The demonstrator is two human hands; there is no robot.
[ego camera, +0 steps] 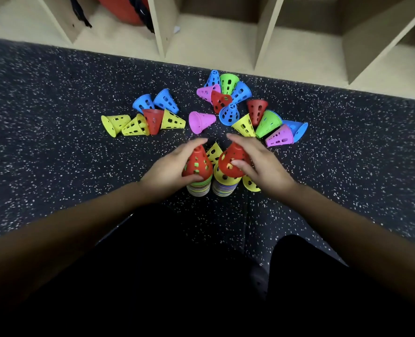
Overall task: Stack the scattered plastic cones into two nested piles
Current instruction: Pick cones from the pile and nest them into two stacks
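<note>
Two nested piles of perforated plastic cones stand side by side on the dark speckled floor. My left hand grips the red cone topping the left pile. My right hand holds a second red cone, tilted, over the yellow top of the right pile. Loose yellow cones lie behind the piles and to their right. Further out lie a pink cone, a left cluster of blue, red and yellow cones, and a bigger mixed cluster at the right.
Pale wooden cubby shelves run along the far edge of the floor, one compartment holding a red bag. My dark-clothed legs fill the near foreground. Bare floor lies left and right of the cones.
</note>
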